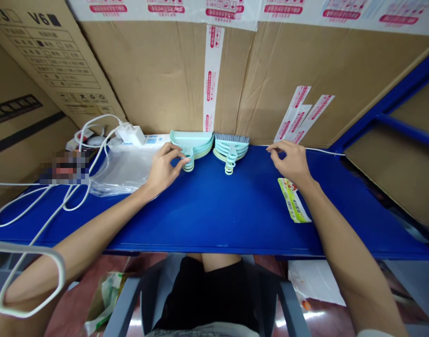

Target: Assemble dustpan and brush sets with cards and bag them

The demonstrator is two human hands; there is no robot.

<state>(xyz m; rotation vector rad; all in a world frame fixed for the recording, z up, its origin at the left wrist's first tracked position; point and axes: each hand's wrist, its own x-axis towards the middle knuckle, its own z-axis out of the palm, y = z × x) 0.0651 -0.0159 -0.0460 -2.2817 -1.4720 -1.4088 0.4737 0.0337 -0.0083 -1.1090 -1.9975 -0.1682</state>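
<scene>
A stack of light-green dustpans (192, 138) stands against the cardboard at the back of the blue table, handles towards me. My left hand (165, 167) is at their handles, thumb and fingertips closed on the top dustpan's handle edge. Just right of it lies a stack of small brush heads (231, 149) with grey bristles and ringed handles; neither hand touches it. My right hand (290, 160) hovers over the right side, fingers loosely bent, with nothing visible between them. Beneath its wrist is a yellow-green printed packet (294, 201).
Clear plastic bags (121, 169) lie at the left beside a power strip (158, 139) with a white plug adapter (132, 135). White cables (65, 201) loop over the left side. Cardboard (165, 75) walls the back; a blue frame (386, 98) stands right.
</scene>
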